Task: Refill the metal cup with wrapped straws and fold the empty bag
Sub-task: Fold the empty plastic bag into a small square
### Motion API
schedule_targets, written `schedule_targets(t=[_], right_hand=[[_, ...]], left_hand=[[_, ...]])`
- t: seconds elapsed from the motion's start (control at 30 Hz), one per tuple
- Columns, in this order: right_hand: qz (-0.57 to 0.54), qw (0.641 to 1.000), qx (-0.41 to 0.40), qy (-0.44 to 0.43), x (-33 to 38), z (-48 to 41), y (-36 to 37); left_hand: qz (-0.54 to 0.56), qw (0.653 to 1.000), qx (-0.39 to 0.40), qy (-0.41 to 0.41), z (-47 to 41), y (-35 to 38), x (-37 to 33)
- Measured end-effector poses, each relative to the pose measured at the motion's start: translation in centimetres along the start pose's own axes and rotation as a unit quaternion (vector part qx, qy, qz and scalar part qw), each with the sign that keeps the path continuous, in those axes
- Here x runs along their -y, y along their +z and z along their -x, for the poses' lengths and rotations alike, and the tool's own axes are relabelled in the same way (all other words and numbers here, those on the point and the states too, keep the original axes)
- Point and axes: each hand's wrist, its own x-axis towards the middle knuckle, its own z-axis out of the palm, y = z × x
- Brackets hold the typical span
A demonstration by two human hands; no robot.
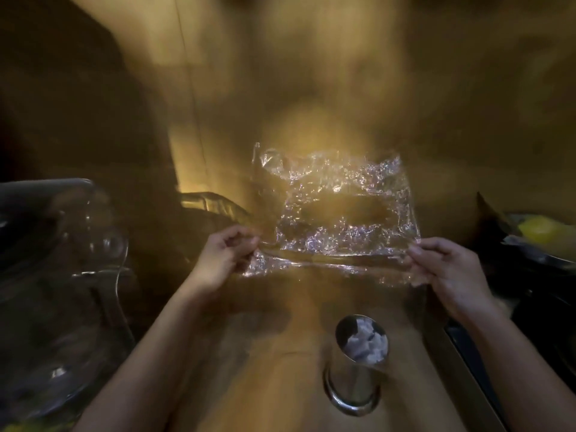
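A crinkled clear plastic bag point(336, 210) lies spread flat on the wooden counter, with nothing visible inside. My left hand point(223, 255) pinches its near left corner and my right hand point(448, 269) pinches its near right corner; the near edge is lifted and turned over a little. A tall metal cup point(355, 375) stands upright close to me, between my forearms, with the white ends of wrapped straws point(366, 341) showing in its mouth.
A large clear glass vessel point(59, 269) fills the left side. At the right edge sits a metal bowl point(536, 254) holding something yellow point(542, 230), with a dark appliance below it. The wooden counter point(280, 353) stretches away under dim light.
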Motion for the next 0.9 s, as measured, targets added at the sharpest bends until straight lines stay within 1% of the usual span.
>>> schedule_targets(t=[0.1,0.2,0.3,0.37,0.4,0.43,0.47,0.5,0.53,0.57,0.6,0.63,0.67,0.7,0.77,0.8,0.83,0.9], right_hand=[[-0.039,0.999,0.02,0.001,0.4,-0.3,0.4],[-0.071,0.997,0.039,0.017,0.9,-0.3,0.3],[-0.108,0.993,0.026,0.045,0.4,-0.7,-0.3],[-0.144,0.987,0.012,0.066,-0.2,-1.2,-0.9],[-0.153,0.986,0.018,0.068,-0.3,-1.3,-1.1],[-0.156,0.985,0.027,0.065,-0.5,-1.5,-1.3],[-0.154,0.986,0.034,0.062,-0.4,-1.5,-1.4],[-0.149,0.986,0.034,0.064,-0.4,-1.6,-1.5],[-0.138,0.988,0.027,0.069,-0.5,-1.6,-1.6],[-0.114,0.991,0.021,0.07,-0.7,-1.7,-1.7],[-0.095,0.993,0.021,0.064,-1.0,-1.7,-1.5],[-0.09,0.994,0.024,0.058,-1.2,-1.9,-1.4],[-0.097,0.993,0.025,0.059,-1.4,-1.9,-1.1],[-0.109,0.992,0.026,0.063,-1.5,-2.0,-0.9],[-0.11,0.991,0.03,0.069,-1.2,-1.6,-0.7],[-0.106,0.991,0.033,0.071,-1.1,-1.4,-0.8],[-0.101,0.991,0.039,0.073,-1.0,-1.3,-0.9],[-0.095,0.992,0.044,0.075,-0.9,-0.9,-1.1]], left_hand=[[0.012,0.999,-0.017,0.037,0.1,-0.3,-0.4],[0.008,0.997,-0.01,0.077,0.2,-0.8,-1.0],[0.011,0.993,-0.02,0.12,0.5,-1.4,-2.0],[0.055,0.987,-0.055,0.142,0.4,-1.9,-2.5],[0.089,0.984,-0.063,0.14,0.5,-2.2,-2.7],[0.123,0.983,-0.052,0.124,0.7,-2.4,-2.7],[0.146,0.985,-0.016,0.095,0.9,-2.6,-2.6],[0.144,0.987,0.042,0.062,1.4,-2.6,-2.3],[0.102,0.989,0.105,0.034,2.0,-2.5,-1.9],[0.033,0.986,0.16,0.019,2.5,-2.2,-1.2],[-0.046,0.98,0.192,0.018,2.9,-1.6,-0.7],[-0.09,0.976,0.196,0.017,3.3,-0.8,-0.1],[-0.092,0.98,0.174,0.008,3.5,0.1,0.4],[-0.05,0.99,0.132,-0.004,3.6,1.0,0.7],[0.02,0.999,0.048,-0.003,3.5,1.8,1.1],[0.008,1.0,0.021,0.009,3.3,1.7,1.0],[-0.006,1.0,0.011,0.022,3.3,1.5,0.9],[-0.022,0.999,0.015,0.043,3.3,1.0,0.9]])
